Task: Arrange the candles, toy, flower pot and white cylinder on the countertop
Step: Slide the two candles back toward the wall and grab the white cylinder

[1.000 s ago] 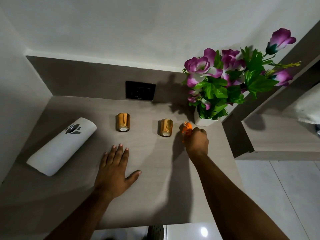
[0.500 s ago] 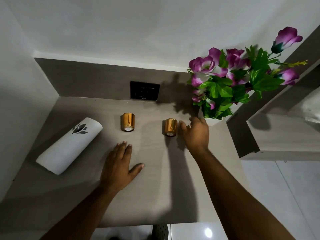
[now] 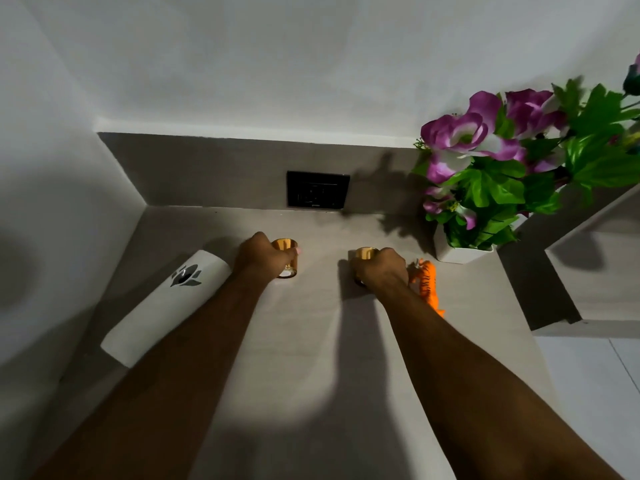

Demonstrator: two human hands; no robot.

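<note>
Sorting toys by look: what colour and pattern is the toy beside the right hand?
Orange with black stripes, the toy; head view shows it.

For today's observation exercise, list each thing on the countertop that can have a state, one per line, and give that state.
Left candle: upright, gripped by the left hand.
Right candle: upright, gripped by the right hand.
Toy: on the countertop beside the right hand, not held.
White cylinder: lying on its side, untouched.
Flower pot: upright, at the back right.

Gold candles (image 3: 286,252); orange toy (image 3: 426,282), seemingly black-striped; white cylinder (image 3: 166,308), black emblem.
</note>
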